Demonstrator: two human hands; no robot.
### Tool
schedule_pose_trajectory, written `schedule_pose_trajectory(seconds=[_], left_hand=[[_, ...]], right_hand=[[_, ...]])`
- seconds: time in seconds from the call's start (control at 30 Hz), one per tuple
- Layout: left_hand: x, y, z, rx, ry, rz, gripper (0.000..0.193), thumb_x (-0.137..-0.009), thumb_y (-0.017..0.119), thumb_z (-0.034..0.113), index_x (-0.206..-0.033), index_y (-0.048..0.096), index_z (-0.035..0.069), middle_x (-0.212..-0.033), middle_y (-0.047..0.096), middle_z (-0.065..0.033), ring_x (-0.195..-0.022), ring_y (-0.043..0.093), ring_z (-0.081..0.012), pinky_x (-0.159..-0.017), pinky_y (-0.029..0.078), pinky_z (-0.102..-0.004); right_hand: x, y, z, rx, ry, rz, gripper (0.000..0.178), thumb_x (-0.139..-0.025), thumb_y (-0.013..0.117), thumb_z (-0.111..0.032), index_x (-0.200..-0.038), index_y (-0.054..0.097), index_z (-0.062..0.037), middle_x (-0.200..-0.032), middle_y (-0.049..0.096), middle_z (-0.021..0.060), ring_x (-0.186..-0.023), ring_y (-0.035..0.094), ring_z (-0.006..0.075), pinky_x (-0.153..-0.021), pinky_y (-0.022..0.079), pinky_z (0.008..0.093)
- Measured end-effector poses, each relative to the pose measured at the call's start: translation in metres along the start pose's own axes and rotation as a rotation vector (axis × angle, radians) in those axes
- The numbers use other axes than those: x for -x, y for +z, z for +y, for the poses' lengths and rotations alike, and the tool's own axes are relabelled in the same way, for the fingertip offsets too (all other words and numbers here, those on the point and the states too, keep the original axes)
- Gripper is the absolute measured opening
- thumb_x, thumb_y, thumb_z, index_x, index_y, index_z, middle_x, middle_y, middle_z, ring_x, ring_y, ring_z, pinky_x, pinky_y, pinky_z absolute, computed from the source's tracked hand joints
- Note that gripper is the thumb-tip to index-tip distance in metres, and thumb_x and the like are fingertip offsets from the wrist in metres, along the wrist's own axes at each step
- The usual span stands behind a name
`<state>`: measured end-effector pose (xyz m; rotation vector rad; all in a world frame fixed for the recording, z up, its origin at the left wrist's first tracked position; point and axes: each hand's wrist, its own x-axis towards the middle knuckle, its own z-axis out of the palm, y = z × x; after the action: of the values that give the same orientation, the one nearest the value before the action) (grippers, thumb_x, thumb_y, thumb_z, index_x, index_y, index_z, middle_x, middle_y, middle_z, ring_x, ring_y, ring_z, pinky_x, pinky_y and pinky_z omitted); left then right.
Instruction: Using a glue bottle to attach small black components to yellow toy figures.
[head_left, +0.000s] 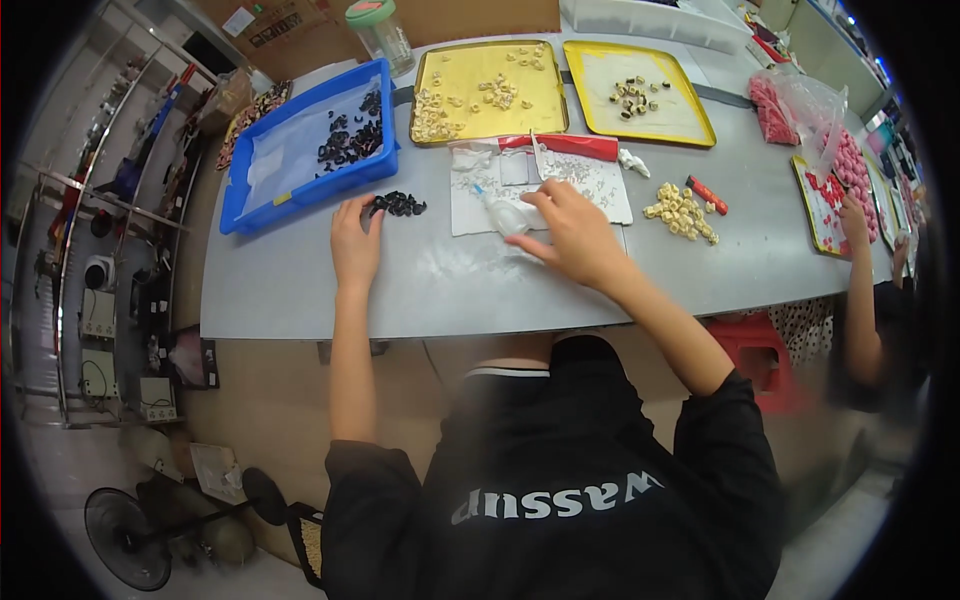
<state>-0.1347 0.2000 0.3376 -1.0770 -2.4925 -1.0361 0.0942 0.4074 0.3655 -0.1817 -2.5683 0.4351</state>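
My left hand rests on the grey table with thumb and fingers apart. It lies beside a small pile of black curved pieces, the thumb nearest to them. My right hand is spread over a white sheet strewn with small clear bits. Its thumb and forefinger are parted at the edge of a clear squeeze bottle with a blue tip, which lies tilted; whether they touch it is hard to tell. A red strip and a pale thin tool lie at the sheet's far edge.
A blue tray of black pieces stands left. Two yellow trays hold cream and dark pieces. To the right are a cream pile, a red lighter and a person's hand at a tray of red pieces.
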Motion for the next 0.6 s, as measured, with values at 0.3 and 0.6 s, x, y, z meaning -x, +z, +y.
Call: schedule_pose_trajectory(seconds=[0.3, 0.6], left_hand=[[0.002, -0.011, 0.007, 0.140, -0.045, -0.003, 0.013, -0.079, 0.062, -0.001, -0.092, 0.061, -0.002, -0.089, 0.062, -0.0123, -0.075, 0.063, -0.0227, -0.068, 0.049, -0.0310], [0.002, -0.018, 0.028, 0.521, -0.126, 0.041, 0.013, -0.083, 0.060, -0.002, -0.096, 0.063, -0.003, -0.095, 0.060, -0.0046, -0.083, 0.060, -0.0119, -0.073, 0.049, -0.0230]], right_hand=[[-0.015, 0.023, -0.002, -0.015, 0.071, -0.135, 0.043, -0.075, 0.069, -0.031, -0.100, 0.056, 0.0015, -0.091, 0.051, 0.0139, -0.087, 0.054, 0.0299, -0.072, 0.047, 0.0374], [-0.036, -0.007, 0.010, -0.403, 0.146, 0.075, 0.035, -0.076, 0.071, -0.016, -0.106, 0.059, -0.0015, -0.092, 0.055, 0.0111, -0.079, 0.056, 0.0195, -0.069, 0.047, 0.0283]])
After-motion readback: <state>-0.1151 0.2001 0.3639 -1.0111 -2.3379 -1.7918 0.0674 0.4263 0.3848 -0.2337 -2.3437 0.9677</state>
